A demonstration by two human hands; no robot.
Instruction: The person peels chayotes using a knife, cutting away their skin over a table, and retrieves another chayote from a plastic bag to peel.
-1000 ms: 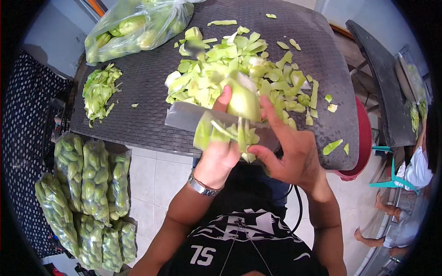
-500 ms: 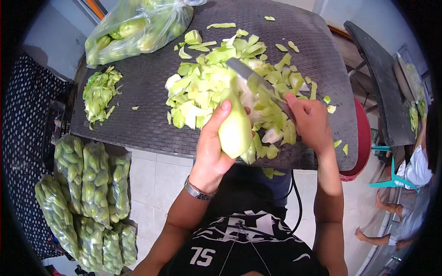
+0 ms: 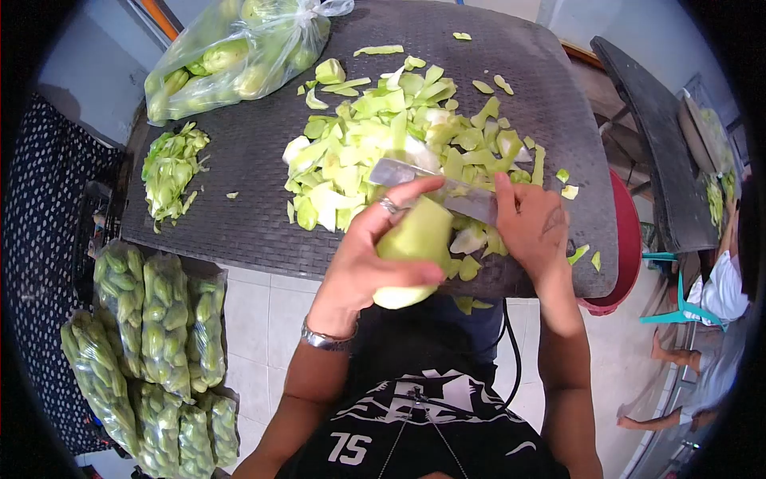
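My left hand (image 3: 351, 267) wraps round a pale green, peeled fruit (image 3: 415, 235), possibly a green mango, above the table's near edge. A ring and a metal wristwatch show on that hand and wrist. In my right hand (image 3: 533, 227) is a knife (image 3: 475, 201), its handle hidden by my fingers. Its broad blade points left, just beyond the fruit's far end; whether it touches the fruit I cannot tell. Beneath both hands spreads a heap of pale green peelings (image 3: 335, 180) on the dark woven-pattern table (image 3: 255, 199).
A knotted clear bag of green fruit (image 3: 239, 68) lies at the back left, with a small pile of shreds (image 3: 169, 172) nearer. Several packed bags (image 3: 163, 315) stand on the floor at left. A red tub (image 3: 626, 239) sits under the right edge. Another person's legs (image 3: 674, 355) show far right.
My left hand has turned the fruit, and its fingers now lie across the top. The knife has come nearer to me, its blade lower and flatter across the peelings.
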